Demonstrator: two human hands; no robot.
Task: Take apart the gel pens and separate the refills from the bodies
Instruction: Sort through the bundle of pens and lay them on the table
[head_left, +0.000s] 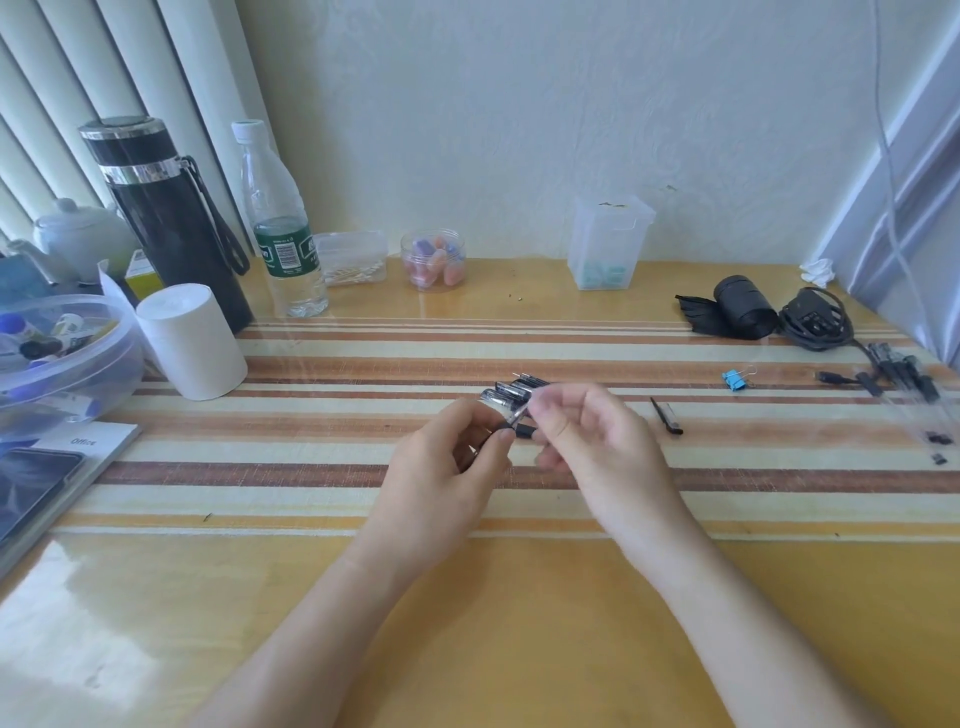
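1. Pen hangs over the mat, between both hands.
2. Left hand curls round its barrel; right hand pinches the far end.
3. Light, slick plastic, I'd say: grip barrel, twist gently.

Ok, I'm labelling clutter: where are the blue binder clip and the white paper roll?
blue binder clip (732, 380), head view, on its blue body.
white paper roll (195, 345), head view, on its side wall.
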